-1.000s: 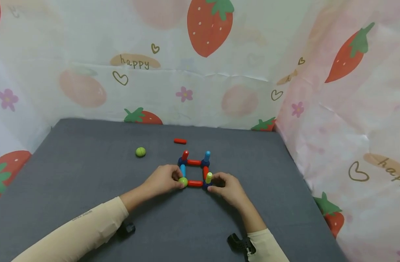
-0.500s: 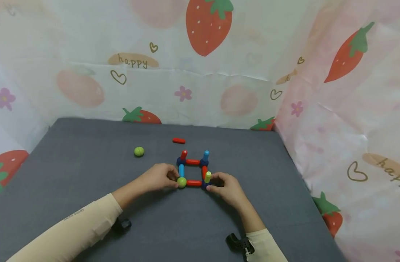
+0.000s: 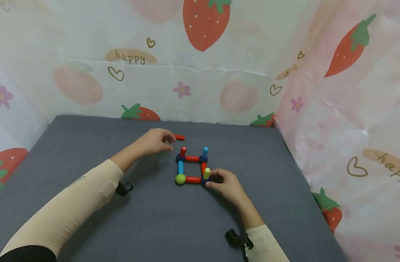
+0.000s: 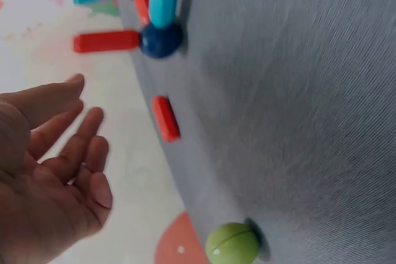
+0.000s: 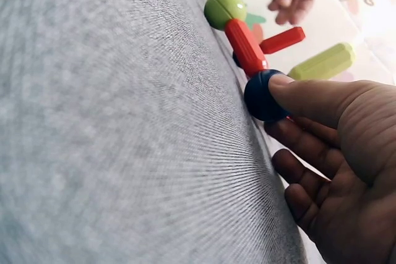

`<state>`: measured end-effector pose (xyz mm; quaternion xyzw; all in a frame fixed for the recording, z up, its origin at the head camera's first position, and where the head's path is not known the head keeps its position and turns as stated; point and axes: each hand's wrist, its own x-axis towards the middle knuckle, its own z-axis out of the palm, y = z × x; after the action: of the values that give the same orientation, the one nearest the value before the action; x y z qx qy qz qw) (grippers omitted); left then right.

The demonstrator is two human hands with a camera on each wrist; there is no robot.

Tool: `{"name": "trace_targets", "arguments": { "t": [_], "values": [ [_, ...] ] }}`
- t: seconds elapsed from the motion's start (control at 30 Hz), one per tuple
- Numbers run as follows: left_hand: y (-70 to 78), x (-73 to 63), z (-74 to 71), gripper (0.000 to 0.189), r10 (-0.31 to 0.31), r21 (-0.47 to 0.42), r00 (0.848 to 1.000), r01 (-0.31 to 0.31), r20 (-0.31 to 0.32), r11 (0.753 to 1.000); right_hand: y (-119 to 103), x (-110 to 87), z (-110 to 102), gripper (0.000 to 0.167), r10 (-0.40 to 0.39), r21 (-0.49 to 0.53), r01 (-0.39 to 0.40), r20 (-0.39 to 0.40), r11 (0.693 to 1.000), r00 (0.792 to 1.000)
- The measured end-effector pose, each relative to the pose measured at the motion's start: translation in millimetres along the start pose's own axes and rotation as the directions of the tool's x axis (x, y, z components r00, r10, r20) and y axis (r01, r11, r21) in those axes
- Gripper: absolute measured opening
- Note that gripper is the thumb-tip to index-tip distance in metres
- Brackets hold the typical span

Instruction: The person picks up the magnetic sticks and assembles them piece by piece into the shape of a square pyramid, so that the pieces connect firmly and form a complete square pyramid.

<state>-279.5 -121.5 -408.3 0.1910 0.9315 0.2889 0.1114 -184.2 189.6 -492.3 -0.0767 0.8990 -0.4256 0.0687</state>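
Observation:
A square of rods and balls lies on the table. Its near left corner is a green ball [image 3: 180, 179]; the other corners are dark blue balls carrying upright red [image 3: 183, 151], blue [image 3: 204, 152] and yellow-green [image 3: 207, 173] rods. My right hand [image 3: 228, 186] pinches the near right dark blue ball [image 5: 263, 97] between thumb and fingers. Beyond the square, my left hand [image 3: 155, 141] hovers with relaxed fingers, holding nothing. Close to its fingertips lies a loose red rod [image 4: 166, 119], partly covered by the hand in the head view.
A loose green ball [image 4: 232, 244] lies on the grey cloth near the red rod; the left hand hides it in the head view. The grey tabletop [image 3: 174, 225] ends at a strawberry-print curtain [image 3: 200, 87] behind and at the sides.
My left hand has let go of the green corner ball and moved away to the back, beside the loose red rod. My right hand stays at its corner.

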Motion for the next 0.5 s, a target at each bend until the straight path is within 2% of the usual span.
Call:
{"name": "trace_targets", "arguments": {
  "t": [0.17,0.37,0.5],
  "values": [
    [-12.4,26.5,-3.3,0.038,0.03,-0.014,0.999,-0.03,-0.03,0.999,-0.7,1.2,-0.2,0.031,-0.005,-0.002,0.005,-0.004,1.0,1.0],
    [-26.8,51.8,3.6,0.039,0.063,0.004,0.997,-0.063,-0.054,0.998,0.3,1.1,0.5,0.031,0.005,-0.007,-0.005,0.003,1.0,1.0],
    [-35.2,64.8,8.8,0.04,0.06,-0.008,0.996,-0.061,-0.072,0.998,-0.4,1.3,0.0,0.031,-0.002,-0.002,0.002,-0.001,1.0,1.0]
  ]
}}
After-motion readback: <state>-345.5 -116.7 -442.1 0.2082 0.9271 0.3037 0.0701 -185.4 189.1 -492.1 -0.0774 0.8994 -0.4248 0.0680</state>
